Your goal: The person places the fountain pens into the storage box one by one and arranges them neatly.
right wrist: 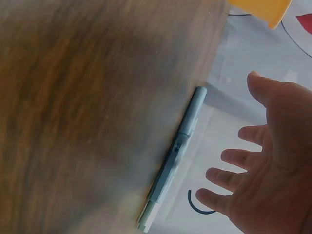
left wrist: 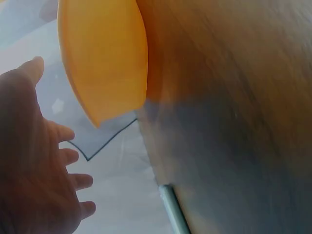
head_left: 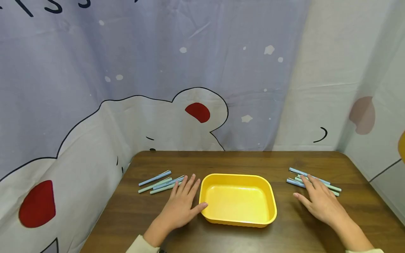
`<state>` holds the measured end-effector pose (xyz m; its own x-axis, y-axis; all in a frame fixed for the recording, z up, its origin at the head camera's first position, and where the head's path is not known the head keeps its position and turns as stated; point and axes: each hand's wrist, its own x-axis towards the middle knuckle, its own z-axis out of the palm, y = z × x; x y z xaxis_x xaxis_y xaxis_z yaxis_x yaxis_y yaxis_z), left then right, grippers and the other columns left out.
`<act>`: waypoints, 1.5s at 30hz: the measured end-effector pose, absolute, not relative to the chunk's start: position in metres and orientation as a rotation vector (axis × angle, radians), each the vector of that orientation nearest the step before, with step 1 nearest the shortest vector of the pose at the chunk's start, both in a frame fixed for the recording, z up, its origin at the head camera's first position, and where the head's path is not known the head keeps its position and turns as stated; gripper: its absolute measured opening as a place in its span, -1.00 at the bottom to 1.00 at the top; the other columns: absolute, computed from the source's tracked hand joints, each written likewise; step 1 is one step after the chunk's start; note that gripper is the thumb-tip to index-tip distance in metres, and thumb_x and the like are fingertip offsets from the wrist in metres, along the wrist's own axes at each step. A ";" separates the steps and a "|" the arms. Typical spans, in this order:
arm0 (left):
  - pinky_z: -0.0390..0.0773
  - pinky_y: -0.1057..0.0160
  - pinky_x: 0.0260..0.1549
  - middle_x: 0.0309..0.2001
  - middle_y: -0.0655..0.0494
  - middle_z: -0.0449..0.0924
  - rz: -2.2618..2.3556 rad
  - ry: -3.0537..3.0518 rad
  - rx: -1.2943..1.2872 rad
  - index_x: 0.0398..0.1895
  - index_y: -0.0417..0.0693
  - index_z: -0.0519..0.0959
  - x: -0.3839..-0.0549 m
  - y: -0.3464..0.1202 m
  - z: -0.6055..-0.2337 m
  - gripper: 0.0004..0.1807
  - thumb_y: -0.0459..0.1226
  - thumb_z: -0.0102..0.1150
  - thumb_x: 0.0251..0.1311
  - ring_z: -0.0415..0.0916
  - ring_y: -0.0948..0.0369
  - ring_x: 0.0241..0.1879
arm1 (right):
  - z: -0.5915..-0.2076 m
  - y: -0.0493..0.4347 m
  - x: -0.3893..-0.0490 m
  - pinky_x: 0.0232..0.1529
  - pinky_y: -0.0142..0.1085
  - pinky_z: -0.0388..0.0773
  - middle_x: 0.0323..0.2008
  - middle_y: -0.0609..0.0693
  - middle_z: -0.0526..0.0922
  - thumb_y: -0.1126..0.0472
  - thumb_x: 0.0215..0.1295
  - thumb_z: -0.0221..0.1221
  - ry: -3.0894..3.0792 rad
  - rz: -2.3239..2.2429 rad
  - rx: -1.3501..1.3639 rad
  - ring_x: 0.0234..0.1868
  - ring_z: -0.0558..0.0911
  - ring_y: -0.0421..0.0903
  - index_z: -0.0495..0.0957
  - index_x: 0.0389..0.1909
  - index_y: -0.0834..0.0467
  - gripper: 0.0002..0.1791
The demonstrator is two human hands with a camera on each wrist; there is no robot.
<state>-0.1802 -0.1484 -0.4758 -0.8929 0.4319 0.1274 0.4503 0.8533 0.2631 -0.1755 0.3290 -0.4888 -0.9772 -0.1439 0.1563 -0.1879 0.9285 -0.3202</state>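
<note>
A yellow rectangular tray [head_left: 238,224] stands mid-table. My left hand [head_left: 181,208] is just left of it, fingers spread, its thumb tip overlapping the tray's near-left rim in the head view. Several blue and green pens [head_left: 155,178] lie left of the fingertips. On the right, my right hand [head_left: 322,202] hovers with straight, spread fingers over a second group of blue and green pens [head_left: 295,182], partly covering them. The right wrist view shows a pen [right wrist: 180,146] on the wood, apart from the open fingers [right wrist: 236,158]. Neither hand holds anything.
The brown wooden table [head_left: 177,161] has rounded far corners. A printed curtain [head_left: 246,77] with bear figures hangs behind it and along both sides. The tray's side wall [left wrist: 105,58] rises near the left hand.
</note>
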 end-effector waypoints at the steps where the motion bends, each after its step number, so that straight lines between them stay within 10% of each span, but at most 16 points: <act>1: -0.16 -0.34 0.46 0.64 0.01 -0.14 -0.443 -2.970 -0.713 0.64 0.02 0.01 -0.180 -0.147 -0.476 -0.11 0.27 -0.07 0.43 -0.25 -0.10 0.61 | -0.490 0.330 -0.177 0.20 0.49 0.13 0.43 0.49 0.17 -0.23 0.48 0.07 -2.954 0.506 0.257 0.37 0.18 0.54 0.18 0.49 0.36 -0.13; 36: -0.14 -0.25 0.50 0.65 -0.05 -0.22 -0.397 -3.045 -0.784 0.64 0.02 0.00 -0.177 -0.119 -0.491 0.05 0.44 -0.13 0.29 -0.20 -0.11 0.61 | -0.503 0.356 -0.210 0.05 0.31 0.44 -0.07 0.36 0.62 0.35 0.18 0.37 -2.915 0.401 0.438 0.02 0.53 0.48 0.59 0.02 0.37 -0.61; 45: -0.18 -0.23 0.51 0.65 -0.05 -0.31 -0.399 -3.059 -0.764 0.65 0.03 -0.02 -0.175 -0.118 -0.493 0.11 0.49 -0.13 0.23 -0.24 -0.09 0.61 | -0.501 0.350 -0.219 -0.22 0.03 0.54 -0.31 0.08 0.60 0.40 0.17 0.35 -2.955 0.479 0.374 -0.26 0.59 0.06 0.55 -0.15 0.32 -0.75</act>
